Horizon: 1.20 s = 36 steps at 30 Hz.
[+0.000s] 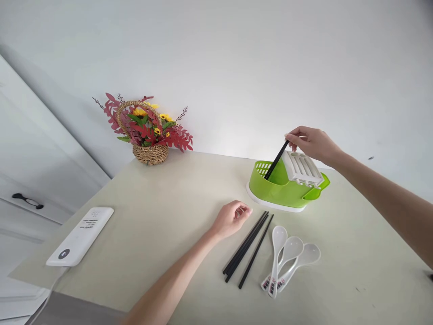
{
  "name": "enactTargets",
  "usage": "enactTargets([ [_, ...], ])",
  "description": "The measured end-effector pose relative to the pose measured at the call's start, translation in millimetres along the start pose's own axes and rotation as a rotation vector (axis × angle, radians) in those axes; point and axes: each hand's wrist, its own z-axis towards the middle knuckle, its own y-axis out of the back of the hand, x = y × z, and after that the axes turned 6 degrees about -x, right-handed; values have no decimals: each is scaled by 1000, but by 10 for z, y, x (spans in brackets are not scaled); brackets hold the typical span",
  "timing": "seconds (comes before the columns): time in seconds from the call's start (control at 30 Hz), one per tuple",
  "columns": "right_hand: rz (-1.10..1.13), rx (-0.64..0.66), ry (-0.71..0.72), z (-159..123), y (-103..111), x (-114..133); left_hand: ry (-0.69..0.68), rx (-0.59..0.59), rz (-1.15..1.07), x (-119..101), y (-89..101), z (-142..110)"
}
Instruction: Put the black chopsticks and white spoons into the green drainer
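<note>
My right hand (313, 142) pinches the upper end of black chopsticks (275, 161), whose exact number I cannot make out. They slant down into the open left part of a green cutlery holder (270, 188) with a white slotted piece (301, 168) on its right side. My left hand (232, 220) rests on the table in a loose curl, with nothing visible in it. Beside it lie several black chopsticks (246, 246), one (256, 253) slightly apart from the others. Three white spoons (292, 247) overlap to their right, bowls pointing away from me.
A wicker basket (150, 154) of red leaves and yellow flowers stands at the table's back left, by the wall. A white device (81, 237) with a cable lies near the left edge of the table (152, 216). White cabinet fronts (40, 144) are further left.
</note>
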Motion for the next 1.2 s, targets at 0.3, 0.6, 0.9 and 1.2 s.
enactTargets([
  [0.3,-54,-29,-69,17,-27,63,3,3,-16,0,6,10],
  [0.6,-30,-403,351,-571,0,386,8,8,-1,11,-9,3],
  [0.9,-304,66,1235,-1348,-340,551,-41,23,36,-22,-12,0],
  [1.2,-604,620,1097,-1443,-550,171,-13,0,8,37,-60,6],
])
